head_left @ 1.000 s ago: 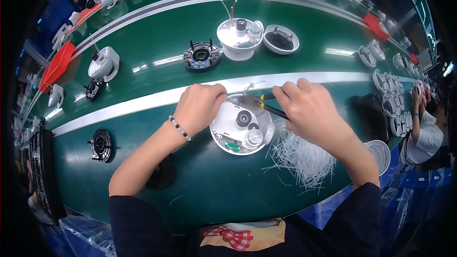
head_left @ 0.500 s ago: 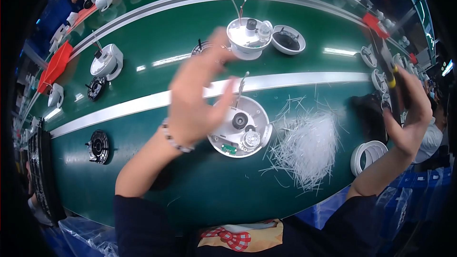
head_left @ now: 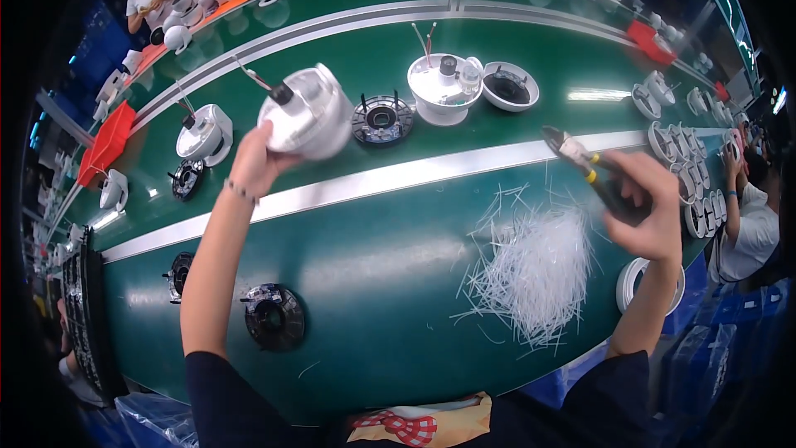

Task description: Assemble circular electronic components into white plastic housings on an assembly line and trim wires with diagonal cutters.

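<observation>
White strips (head_left: 539,270) heaped near pliers (head_left: 574,150); black disc (head_left: 382,121) near held white housing (head_left: 312,119).

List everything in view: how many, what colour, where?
Bench: one, green, centre.
Rail: one, silvery, across bench.
Held housing: one, white, upper left.
Other housings: several, white, beyond rail.
Round cover: one, white, beyond rail.
Round parts: four, black, both sides of rail.
Pliers: one, black and yellow, right.
Thin strips: many, whitish, piled right.
Shells: many, white, far right.
Trays: at least two, red, left and right.
Co-workers: at least two, white tops, background.
Left grip: one, bare, holding the housing.
Right grip: one, bare, around pliers.
</observation>
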`<state>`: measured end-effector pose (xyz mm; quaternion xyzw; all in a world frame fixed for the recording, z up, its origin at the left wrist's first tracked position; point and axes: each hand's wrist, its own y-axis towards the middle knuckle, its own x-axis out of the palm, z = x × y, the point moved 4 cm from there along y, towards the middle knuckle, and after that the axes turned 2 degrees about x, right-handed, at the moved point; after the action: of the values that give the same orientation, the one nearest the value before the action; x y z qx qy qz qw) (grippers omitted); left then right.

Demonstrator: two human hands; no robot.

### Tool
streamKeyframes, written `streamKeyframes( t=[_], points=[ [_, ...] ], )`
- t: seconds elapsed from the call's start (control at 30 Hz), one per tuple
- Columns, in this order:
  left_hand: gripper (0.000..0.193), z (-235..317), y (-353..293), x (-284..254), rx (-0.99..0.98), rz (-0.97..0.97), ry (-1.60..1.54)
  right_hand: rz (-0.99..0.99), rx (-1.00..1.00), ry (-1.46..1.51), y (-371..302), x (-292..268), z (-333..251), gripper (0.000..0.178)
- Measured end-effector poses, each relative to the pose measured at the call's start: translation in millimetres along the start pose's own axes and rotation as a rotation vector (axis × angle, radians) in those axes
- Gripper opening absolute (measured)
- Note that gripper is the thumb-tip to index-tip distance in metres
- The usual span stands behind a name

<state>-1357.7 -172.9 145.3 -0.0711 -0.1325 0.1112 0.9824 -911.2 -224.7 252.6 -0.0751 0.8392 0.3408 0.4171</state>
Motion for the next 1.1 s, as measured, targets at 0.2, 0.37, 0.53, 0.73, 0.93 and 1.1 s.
streamKeyframes(
  t=[0.2, 0.37, 0.53, 0.73, 0.93, 1.1],
  points=[
    [0.041, -17, 86, -79, 0.09, 0.379, -0.209, -0.009, 0.011, 0.012, -15, 17, -28, 0.056],
    [0.081, -44, 69, 15, -0.003, 0.27, 0.263, 0.023, 0.082, 0.026, -43, 4, -21, 0.056],
    [0.077, -64, 87, 42, 0.207, 0.225, 0.967, 0.001, 0.056, 0.018, -38, 32, -41, 0.056],
    [0.051, -10, 41, -6, 0.059, -0.467, 0.554, 0.036, 0.208, -0.077, -82, 17, -41, 0.059],
    [0.049, 10, -23, -116, -0.397, -0.814, 0.957, 0.126, 0.278, -0.115, -116, 7, -46, 0.058],
    [0.055, 30, 18, -39, -0.024, -0.861, 1.581, 0.132, 0.251, -0.071, -104, 12, -59, 0.059]
  ],
)
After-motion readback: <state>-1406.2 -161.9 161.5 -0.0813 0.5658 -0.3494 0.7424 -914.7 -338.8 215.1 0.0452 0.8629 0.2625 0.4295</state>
